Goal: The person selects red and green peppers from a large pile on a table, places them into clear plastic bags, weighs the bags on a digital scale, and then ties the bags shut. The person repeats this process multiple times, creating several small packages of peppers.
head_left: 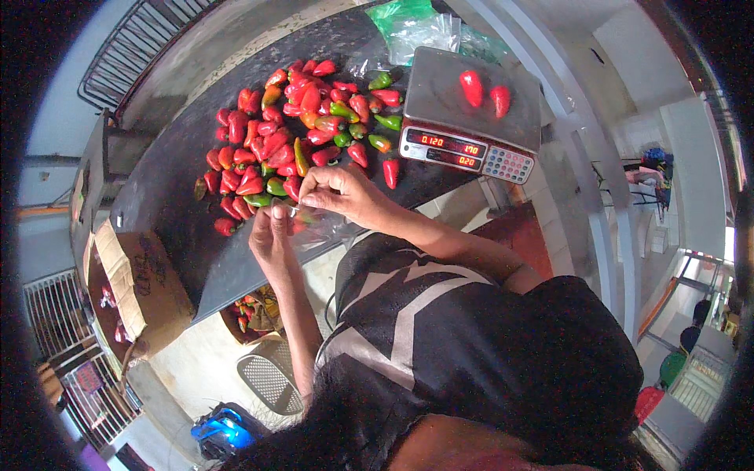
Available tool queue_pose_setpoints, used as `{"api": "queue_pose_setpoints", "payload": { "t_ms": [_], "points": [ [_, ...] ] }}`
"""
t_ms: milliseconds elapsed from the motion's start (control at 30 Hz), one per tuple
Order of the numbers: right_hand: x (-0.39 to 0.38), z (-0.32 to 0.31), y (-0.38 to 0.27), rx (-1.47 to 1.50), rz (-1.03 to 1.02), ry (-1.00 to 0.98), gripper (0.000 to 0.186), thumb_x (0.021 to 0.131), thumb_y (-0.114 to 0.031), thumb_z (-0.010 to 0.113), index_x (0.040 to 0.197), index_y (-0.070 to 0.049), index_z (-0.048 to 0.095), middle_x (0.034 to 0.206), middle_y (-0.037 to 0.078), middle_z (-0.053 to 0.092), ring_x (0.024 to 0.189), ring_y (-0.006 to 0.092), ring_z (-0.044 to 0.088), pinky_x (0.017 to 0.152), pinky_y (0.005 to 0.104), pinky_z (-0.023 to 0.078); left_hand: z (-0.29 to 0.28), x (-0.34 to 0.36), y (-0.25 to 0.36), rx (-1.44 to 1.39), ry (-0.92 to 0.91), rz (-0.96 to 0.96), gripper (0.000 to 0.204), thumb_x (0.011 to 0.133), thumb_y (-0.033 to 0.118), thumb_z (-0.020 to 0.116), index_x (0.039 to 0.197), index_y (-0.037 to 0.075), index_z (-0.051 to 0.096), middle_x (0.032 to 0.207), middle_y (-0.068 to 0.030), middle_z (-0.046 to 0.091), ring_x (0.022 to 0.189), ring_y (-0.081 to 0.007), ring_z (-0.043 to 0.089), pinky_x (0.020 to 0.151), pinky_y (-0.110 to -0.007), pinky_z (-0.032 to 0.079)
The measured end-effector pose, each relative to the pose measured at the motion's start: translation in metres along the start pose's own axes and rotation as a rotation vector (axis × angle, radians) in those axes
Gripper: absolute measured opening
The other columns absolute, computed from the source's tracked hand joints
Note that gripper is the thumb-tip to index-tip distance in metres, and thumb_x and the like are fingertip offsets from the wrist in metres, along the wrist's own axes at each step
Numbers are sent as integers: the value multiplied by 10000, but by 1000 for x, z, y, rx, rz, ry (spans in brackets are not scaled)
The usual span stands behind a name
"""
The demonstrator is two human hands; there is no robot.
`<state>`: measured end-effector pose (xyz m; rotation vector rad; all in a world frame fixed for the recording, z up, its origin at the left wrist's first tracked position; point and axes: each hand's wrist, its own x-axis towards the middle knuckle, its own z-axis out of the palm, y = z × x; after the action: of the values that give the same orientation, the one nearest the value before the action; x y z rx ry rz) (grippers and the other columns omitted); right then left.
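Note:
Over the near edge of the dark table, my left hand and my right hand come close together, both with fingers pinched. Between them they hold the top of a clear plastic bag, which hangs below my right hand. Red and green colour shows through the bag, though I cannot tell whether peppers are inside it or behind it. Just beyond my hands spreads a large heap of peppers, mostly red with some green and orange ones.
A digital scale stands at the right, bearing two red peppers. Behind it lie green and clear plastic bags. A cardboard box is at the left. Below the table edge are a box of peppers and a perforated grey seat.

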<state>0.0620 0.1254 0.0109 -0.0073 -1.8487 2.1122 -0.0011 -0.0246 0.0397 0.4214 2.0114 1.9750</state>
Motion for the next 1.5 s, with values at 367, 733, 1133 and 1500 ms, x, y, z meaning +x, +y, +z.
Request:
{"api": "queue_pose_setpoints", "payload": {
  "t_ms": [367, 733, 1133, 1500],
  "points": [
    [-4, -7, -8, -52, 66, 64, 285, 957, -228, 575, 783, -2, 570, 689, 3, 539, 679, 62, 500, 613, 257, 403, 14, 5, 3, -6, -107, 94, 223, 952, 251, 600, 839, 60, 603, 723, 42, 553, 646, -37, 462, 567, -198, 345],
    [2, 6, -16, 201, 211, 148, 333, 970, -317, 555, 802, -39, 628, 681, -47, 536, 632, 58, 467, 577, 228, 373, 18, 4, 1, -625, -196, -211, 297, 939, 410, 581, 931, 113, 586, 806, 40, 589, 694, -67, 541, 595, -227, 429],
    [23, 20, -26, 769, 376, -239, 362, 958, -360, 553, 703, -123, 457, 601, -61, 365, 496, 39, 331, 458, 199, 270, -15, -15, -15, -852, -234, -217, 219, 888, 275, 663, 815, 147, 501, 768, 15, 571, 683, -74, 493, 698, -246, 405],
    [13, 28, -30, 517, 492, -272, 284, 894, -369, 652, 827, -127, 520, 646, -70, 432, 473, 19, 345, 434, 197, 254, -70, -40, -24, -343, -682, -262, 296, 867, 293, 685, 1008, 49, 598, 874, 9, 616, 801, -67, 549, 719, -225, 437]
  ]
}}
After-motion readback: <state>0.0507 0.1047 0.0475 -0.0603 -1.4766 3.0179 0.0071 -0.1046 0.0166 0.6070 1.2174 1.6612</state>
